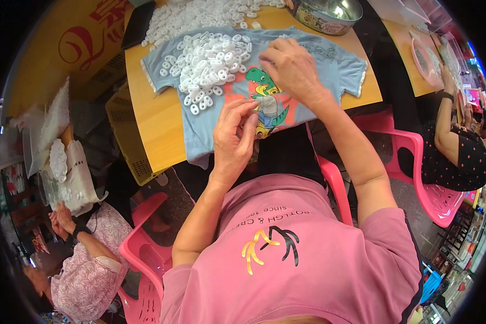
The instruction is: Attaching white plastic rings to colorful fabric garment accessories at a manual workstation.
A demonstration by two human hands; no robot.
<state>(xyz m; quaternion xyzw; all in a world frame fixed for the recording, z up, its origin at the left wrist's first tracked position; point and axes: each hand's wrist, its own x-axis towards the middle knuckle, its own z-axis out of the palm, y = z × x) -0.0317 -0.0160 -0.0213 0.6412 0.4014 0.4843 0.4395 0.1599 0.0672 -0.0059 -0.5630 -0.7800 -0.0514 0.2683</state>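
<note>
White pieces [213, 62], small ovals with paired holes, lie in one loose pile on the left part of a light-blue T-shirt [197, 124]; they overlap too much to be counted. One second, larger heap [194, 16] of the same kind sits beyond the shirt, on the far part of one yellow table [156, 127]. The one T-shirt is spread over the table's near edge, both its short sleeves out to the sides, and carries one green dinosaur print [256, 75].

Two bare hands work over it. The left hand [235, 132] is at the near edge of the shirt, by the print, fingers curled and thumb close to them; whether a piece is between them I cannot tell. The right hand [291, 70] is above the shirt, to the right of the pile, its fingers bent downward and close together; its fingertips are partly hidden, so I cannot tell what it holds.

One round tin [326, 24] stands at the table's far right, and one dark flat object [139, 26] at its far left. At least two other people are nearby: one at the left [89, 264], hands together, and one at the right [443, 151] in dark dotted clothing.
</note>
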